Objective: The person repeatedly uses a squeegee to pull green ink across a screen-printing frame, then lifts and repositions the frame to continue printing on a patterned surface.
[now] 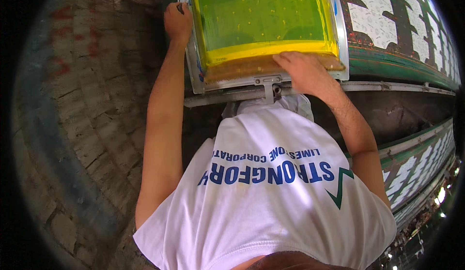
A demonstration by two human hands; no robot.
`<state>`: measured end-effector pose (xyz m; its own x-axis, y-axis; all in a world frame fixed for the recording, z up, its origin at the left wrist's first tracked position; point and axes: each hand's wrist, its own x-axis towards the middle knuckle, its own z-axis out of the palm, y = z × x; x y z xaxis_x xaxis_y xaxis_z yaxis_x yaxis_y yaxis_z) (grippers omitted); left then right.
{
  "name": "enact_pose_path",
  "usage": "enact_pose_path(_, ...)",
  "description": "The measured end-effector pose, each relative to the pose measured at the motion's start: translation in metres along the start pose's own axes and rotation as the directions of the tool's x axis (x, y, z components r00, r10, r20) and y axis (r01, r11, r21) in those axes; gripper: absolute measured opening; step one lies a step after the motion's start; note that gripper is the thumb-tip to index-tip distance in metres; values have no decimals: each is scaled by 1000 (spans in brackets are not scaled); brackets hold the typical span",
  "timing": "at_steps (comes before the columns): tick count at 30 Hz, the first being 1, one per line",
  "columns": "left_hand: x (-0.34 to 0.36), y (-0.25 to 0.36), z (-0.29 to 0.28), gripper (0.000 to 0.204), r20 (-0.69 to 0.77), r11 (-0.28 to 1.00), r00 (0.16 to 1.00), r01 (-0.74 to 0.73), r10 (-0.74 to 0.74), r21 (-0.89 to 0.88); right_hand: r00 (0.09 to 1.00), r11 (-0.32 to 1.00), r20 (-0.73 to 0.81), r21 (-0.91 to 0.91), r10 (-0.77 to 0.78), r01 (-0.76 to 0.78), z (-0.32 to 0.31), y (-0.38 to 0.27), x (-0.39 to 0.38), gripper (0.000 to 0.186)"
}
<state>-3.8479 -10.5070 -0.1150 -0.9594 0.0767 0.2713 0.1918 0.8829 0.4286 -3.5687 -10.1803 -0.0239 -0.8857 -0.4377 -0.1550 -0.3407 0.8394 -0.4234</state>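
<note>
A screen printing frame (194,71) with pale metal edges lies in front of me at the top of the head view. Its mesh (264,16) is green, with a bright yellow border. My left hand (178,22) is closed around the frame's left edge, its fingers curled and partly hidden. Along the near end of the screen lies a brown squeegee (242,70), smeared with yellow ink. My right hand (305,71) grips it right of its middle, fingers over the top. The frame's far end is out of view.
Below the frame, a metal bracket (269,87) sits on a long rail (397,87) running right. Printed fabric panels (370,16) in white and dark tones lie on a green-edged table to the right. Another such table (411,178) stands behind me. Worn paving (82,105) spreads on the left.
</note>
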Motion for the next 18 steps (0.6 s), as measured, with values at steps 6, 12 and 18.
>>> enact_pose_path(6, 3, -31, 25, 44, -29, 979, 979, -202, 202, 2, 970, 971, 48, 13, 236, -237, 0, -2, 31, 46)
enact_pose_path(12, 5, -42, 32, 43, -17, 934, 948, -311, 319, 176, 935, 938, 72, -51, 347, -344, -33, 9, 53, 42)
enact_pose_path(18, 2, -16, 16, 41, 37, 984, 986, -167, 165, 69, 899, 916, 175, -80, 401, -393, -21, 4, 44, 40)
